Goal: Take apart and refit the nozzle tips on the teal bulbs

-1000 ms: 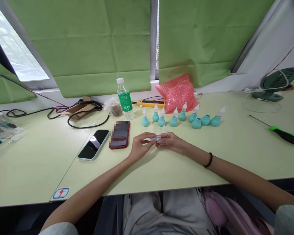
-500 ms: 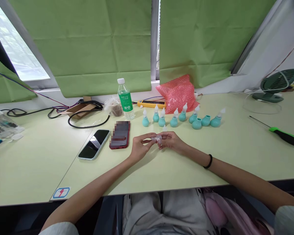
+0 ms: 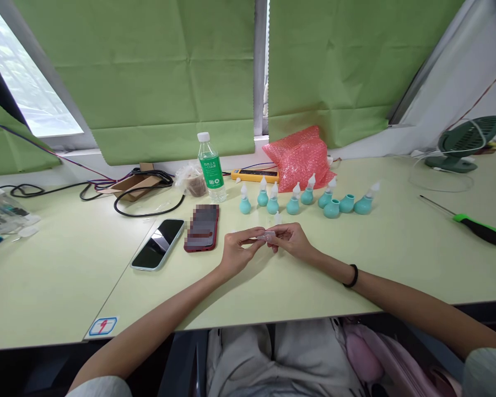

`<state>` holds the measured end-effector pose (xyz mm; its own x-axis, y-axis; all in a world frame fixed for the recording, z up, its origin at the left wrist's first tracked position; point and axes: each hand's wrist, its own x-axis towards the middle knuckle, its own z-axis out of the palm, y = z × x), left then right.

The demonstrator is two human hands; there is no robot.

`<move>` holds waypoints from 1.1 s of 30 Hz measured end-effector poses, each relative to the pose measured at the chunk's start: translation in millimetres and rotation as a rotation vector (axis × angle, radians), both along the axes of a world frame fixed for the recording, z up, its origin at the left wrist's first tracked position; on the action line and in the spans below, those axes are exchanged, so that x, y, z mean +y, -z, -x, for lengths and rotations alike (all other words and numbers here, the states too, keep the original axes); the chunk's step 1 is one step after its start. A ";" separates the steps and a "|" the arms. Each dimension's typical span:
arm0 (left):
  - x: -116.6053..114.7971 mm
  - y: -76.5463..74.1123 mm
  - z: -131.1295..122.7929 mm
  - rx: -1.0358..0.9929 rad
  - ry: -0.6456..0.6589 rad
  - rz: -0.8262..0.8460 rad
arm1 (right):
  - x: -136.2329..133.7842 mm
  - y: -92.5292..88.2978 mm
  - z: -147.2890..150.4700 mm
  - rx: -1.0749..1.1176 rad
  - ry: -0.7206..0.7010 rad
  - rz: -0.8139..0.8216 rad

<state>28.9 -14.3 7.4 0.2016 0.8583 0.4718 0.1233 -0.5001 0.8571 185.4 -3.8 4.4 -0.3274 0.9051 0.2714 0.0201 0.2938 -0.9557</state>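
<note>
Between my two hands, just above the table, is a small clear plastic nozzle piece (image 3: 268, 236). My left hand (image 3: 240, 251) pinches its left end with thumb and fingertips. On the other end, the fingers of my right hand (image 3: 292, 241) are closed, covering part of it. Behind my hands stand several teal squeeze bulbs (image 3: 292, 206) with clear pointed tips. Two teal bulbs without tips (image 3: 331, 209) stand among them on the right. Another clear tip (image 3: 277, 218) shows just beyond my fingers.
Two phones, one pale-edged (image 3: 157, 245) and one red-cased (image 3: 202, 228), lie left of my hands. A water bottle (image 3: 211, 170), a yellow power strip (image 3: 254, 176) and red bubble wrap (image 3: 301, 160) are at the back. A screwdriver (image 3: 475, 224) and a fan (image 3: 467, 144) are right.
The clear piece has turned in my fingers, and my right thumb now lies across it. My hands stay in nearly the same spot; the things on the table have not moved.
</note>
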 end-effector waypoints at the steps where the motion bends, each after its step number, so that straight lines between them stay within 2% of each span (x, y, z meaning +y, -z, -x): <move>1: 0.1 -0.1 -0.4 -0.011 0.005 0.022 | 0.5 0.8 -0.4 0.016 -0.004 0.034; 6: 5.2 -1.1 -0.4 -0.109 0.023 0.206 | 6.3 4.9 -3.5 0.176 -0.121 0.278; 9: 9.2 -1.9 1.0 -0.152 0.012 0.265 | 8.3 5.2 -4.6 0.192 -0.141 0.322; 12: 11.5 -1.8 2.5 -0.144 0.041 0.266 | 7.6 4.4 -4.6 0.165 -0.108 0.287; 19: 12.7 1.1 3.9 -0.087 0.119 0.267 | 3.1 0.3 -1.4 0.095 -0.056 0.048; 33: 7.9 -3.0 3.7 0.025 0.078 0.166 | 4.6 2.9 -2.2 0.141 -0.082 0.107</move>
<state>25.2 -6.4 10.5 0.2807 0.9053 0.3188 0.1124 -0.3609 0.9258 187.6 0.8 1.4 -0.3671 0.9029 0.2234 -0.1365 0.1853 -0.9732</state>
